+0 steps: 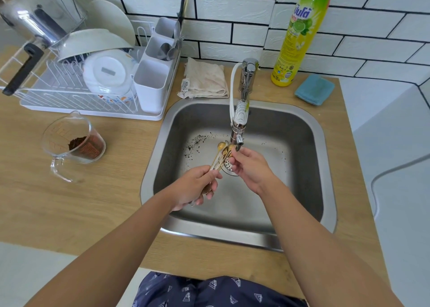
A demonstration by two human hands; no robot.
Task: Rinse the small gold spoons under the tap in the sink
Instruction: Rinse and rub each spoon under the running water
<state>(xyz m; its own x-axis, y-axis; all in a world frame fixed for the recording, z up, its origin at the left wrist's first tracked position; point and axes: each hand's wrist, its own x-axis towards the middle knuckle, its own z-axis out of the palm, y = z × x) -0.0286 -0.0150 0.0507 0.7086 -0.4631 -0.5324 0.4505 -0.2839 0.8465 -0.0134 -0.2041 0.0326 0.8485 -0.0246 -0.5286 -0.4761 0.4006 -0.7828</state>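
Left hand (195, 185) gripping gold spoons (223, 152) by handles, bowls under tap (237, 132). Right hand (250, 167) pinching bowl ends above sink (302, 144).

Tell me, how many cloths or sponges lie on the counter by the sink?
2: a beige cloth left of the tap, and a blue sponge right of the green soap bottle.

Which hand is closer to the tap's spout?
The right hand. Its fingertips reach up just under the spout, by the bowls of the gold spoons. The left hand grips the spoon handles lower down, further from the spout.
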